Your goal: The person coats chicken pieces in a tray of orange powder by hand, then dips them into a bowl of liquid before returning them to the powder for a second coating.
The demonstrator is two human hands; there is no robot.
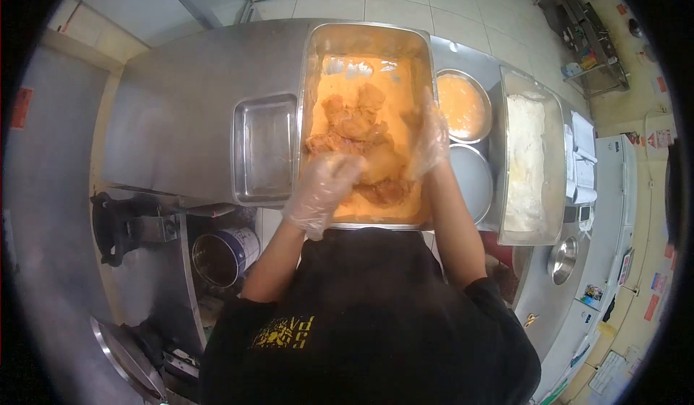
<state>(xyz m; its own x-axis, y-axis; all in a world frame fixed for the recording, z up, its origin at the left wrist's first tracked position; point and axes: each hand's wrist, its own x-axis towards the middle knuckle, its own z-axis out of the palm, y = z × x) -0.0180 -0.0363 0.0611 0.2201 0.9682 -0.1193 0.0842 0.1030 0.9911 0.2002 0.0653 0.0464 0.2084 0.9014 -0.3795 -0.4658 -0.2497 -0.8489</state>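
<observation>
A deep metal tray (366,225) holds an orange coating with a wet sheen toward its far end. Heaped in its middle are several raw meat pieces (352,119), covered in the same orange. My left hand (329,186), in a clear plastic glove, is over the near left of the heap with its fingers curled in; what they hold is hidden. Along the tray's right side is my right hand (432,141), also gloved, its fingers stretched out and slightly blurred. A blurred meat piece (384,165) shows between the hands.
Left of the tray sits a shallow metal pan (237,152). To the right are a round bowl of orange liquid (461,107), a round grey lid or pan (471,182) and a long clear tub (555,166) of pale flour. A large tin (242,249) stands below, left.
</observation>
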